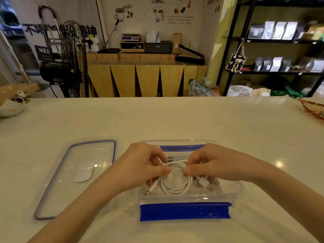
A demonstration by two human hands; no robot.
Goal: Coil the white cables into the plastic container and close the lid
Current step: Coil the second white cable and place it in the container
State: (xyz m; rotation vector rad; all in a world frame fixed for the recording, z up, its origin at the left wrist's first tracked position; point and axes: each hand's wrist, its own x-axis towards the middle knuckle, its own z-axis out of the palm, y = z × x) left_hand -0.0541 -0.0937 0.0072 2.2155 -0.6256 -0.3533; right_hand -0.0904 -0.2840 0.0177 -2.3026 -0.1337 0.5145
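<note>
At the far left edge of the smooth, glossy white tabletop (175,120) sits a pale ceramic bowl with a small panda figure (13,106). Nearer, just left of the left hand, the flat clear plastic lid with a blue-purple seal rim (77,178) lies off the box, a white oval label showing through it. The left hand (143,165) pinches the upper left of the coiled white rubbery cable (175,183) between thumb and curled fingers; a slim silver-tipped plug hangs out below this hand. The coil is held over the open clear rectangular plastic container with blue clip flaps (185,211), whether touching its floor I cannot tell. The right hand (210,165) pinches the coil's upper right, a wider plug dangling under its fingers. Far right, a red-patterned woven basket edge (313,109) lies well apart.
</note>
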